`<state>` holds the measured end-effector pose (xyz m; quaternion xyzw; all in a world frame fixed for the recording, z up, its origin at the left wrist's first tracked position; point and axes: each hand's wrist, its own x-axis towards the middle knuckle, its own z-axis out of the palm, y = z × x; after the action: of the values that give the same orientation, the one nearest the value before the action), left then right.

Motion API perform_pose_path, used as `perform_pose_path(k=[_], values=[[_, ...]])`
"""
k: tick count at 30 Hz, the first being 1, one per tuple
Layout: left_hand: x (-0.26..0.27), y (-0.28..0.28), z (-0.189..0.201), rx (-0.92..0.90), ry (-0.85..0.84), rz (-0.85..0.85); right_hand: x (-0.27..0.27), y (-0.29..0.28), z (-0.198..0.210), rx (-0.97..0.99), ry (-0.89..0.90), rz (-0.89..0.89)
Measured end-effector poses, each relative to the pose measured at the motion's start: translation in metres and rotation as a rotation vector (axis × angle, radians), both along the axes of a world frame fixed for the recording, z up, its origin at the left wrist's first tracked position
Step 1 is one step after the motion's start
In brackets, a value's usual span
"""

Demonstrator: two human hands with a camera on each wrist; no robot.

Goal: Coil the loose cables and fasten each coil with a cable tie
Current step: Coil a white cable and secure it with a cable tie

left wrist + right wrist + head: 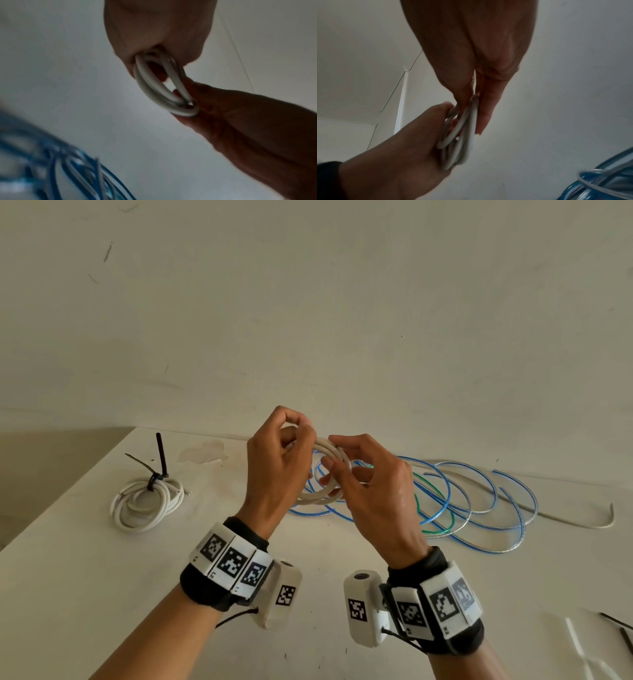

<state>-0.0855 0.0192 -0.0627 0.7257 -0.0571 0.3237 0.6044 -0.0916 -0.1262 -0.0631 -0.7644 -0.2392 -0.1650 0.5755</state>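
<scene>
Both hands, left (277,460) and right (373,491), pinch a white cable coil (325,474) of several loose, untied loops above the surface (102,577)

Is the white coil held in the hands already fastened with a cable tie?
Not fastened, as far as visible: the held white coil shows bare loops in all views, gripped by left hand and right hand. The tied coil lies aside.
</scene>
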Motion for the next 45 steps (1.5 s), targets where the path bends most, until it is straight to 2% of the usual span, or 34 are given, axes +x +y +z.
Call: perform_pose_path(k=[4,6,10,14,17,22,27,32,33,38,43,45], values=[[0.005,-0.008,-0.007,-0.193,0.199,-0.044,0.000,0.010,-0.010,0.001,-0.093,-0.060],[0.002,-0.014,-0.008,-0.258,0.235,-0.085,-0.002,0.019,-0.017,0.005,-0.124,-0.111],[-0.006,-0.029,-0.009,-0.227,0.213,-0.118,-0.003,0.024,-0.012,0.131,-0.155,-0.246],[-0.010,-0.036,-0.007,-0.231,0.163,-0.200,-0.007,0.018,-0.005,0.192,-0.190,-0.282],[-0.014,-0.036,-0.007,-0.158,0.095,-0.182,-0.006,0.018,-0.006,0.138,-0.206,-0.324],[-0.005,-0.031,-0.012,-0.111,0.118,-0.170,0.001,0.016,-0.011,0.085,-0.265,-0.359],[-0.002,-0.026,-0.011,-0.048,0.115,-0.145,0.004,0.014,-0.019,-0.016,-0.414,-0.314],[0.009,-0.001,-0.006,-0.069,0.168,-0.015,0.001,0.013,-0.017,-0.404,-0.250,-0.120],[0.009,0.002,-0.005,-0.057,0.175,-0.006,-0.001,0.013,-0.014,-0.426,-0.246,-0.105],[0.000,-0.009,0.002,-0.130,0.117,-0.063,-0.001,0.011,-0.008,-0.213,-0.229,-0.130],[-0.004,-0.026,-0.003,-0.280,0.150,-0.074,-0.002,0.008,-0.011,-0.164,-0.202,-0.168],[-0.004,-0.023,-0.002,-0.245,0.151,-0.084,-0.002,0.007,-0.010,-0.155,-0.205,-0.124]])
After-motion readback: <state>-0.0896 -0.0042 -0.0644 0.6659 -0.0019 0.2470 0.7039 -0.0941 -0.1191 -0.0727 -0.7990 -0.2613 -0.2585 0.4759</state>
